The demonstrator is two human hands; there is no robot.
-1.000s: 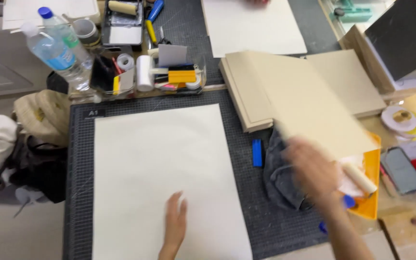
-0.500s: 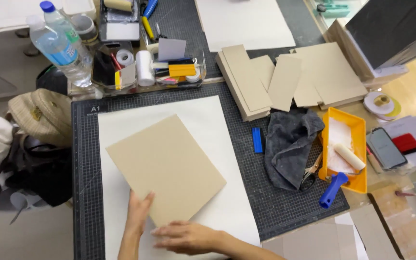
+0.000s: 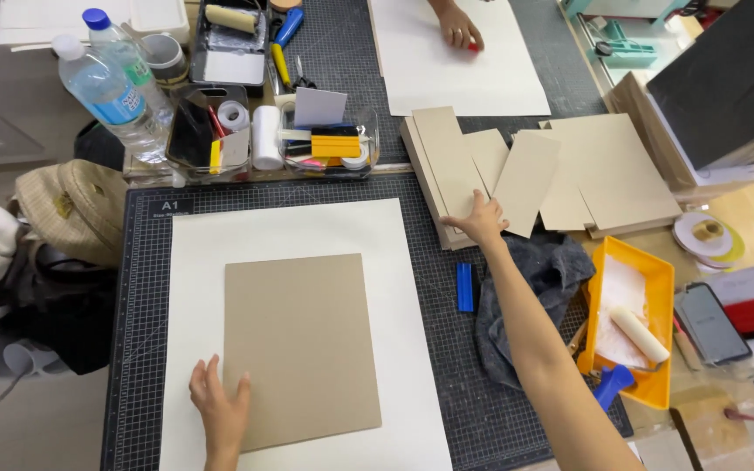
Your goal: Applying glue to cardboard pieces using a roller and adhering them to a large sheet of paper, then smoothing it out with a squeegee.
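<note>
A tan grey-board panel (image 3: 303, 349) lies flat on a large white sheet (image 3: 307, 231) spread over the dark cutting mat (image 3: 137, 288). My left hand (image 3: 218, 410) rests open at the panel's lower left corner, fingers touching its edge. My right hand (image 3: 480, 220) reaches out to the right and is laid on a stack of narrow tan board strips (image 3: 451, 166), fingers around a strip's lower end. More tan board pieces (image 3: 608, 170) fan out beside the stack.
A clear tray of tools (image 3: 325, 139), water bottles (image 3: 111, 92), a blue utility knife (image 3: 465, 287), a grey cloth (image 3: 560, 270), an orange tray with a roller (image 3: 647, 262), a phone (image 3: 713, 323). Another person's hand (image 3: 459, 26) works on a white sheet opposite.
The tan panel has been carried from the right and laid square on the white sheet. My right hand left it and reached back to the strip stack; my left hand stays at its corner.
</note>
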